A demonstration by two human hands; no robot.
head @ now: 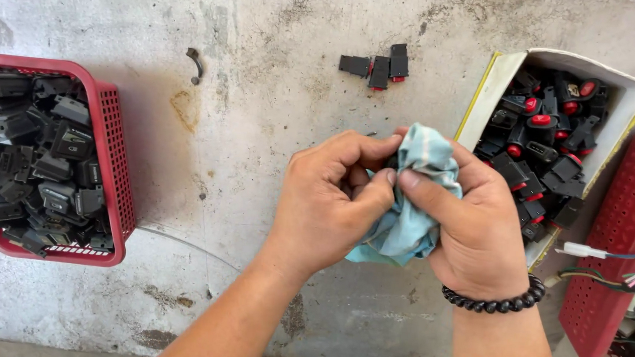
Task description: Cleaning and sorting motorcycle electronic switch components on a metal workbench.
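Far left: red basket (115, 188) on the concrete floor (265, 72), full of black plastic switch parts (39, 161), mostly grey/black, piled loose. Just right of it, up top, a small bent metal hook (194, 62) lies alone on the floor. A thin wire (189, 243) runs from near the basket's lower corner twd the middle.

Centre: left hand (331, 201) curled shut, fingers folded in, thumb pressed vs the cloth (411, 206). The cloth is light blue w/ pale stripes, bunched btwn both hands, one end sticking up above the knuckles, rest hanging below. A small dark part shows btwn the fingertips at the cloth's top edge; can't tell what it is, mostly hidden. Right hand (476, 225) clamped on the cloth from the other side, thumb over the fabric touching the left thumb area. Black bead bracelet (497, 300) on the right wrist.

Above the hands: three switches (377, 66), black w/ red bits, lying together on the floor, well apart from the hands.

Right: white cardboard box (496, 83) w/ yellow edge, filled w/ black switches w/ red buttons (546, 156), just beside the right hand. Far right: a second red crate (627, 219), tilted, w/ coloured wires and a white connector (585, 251) at its lower part.
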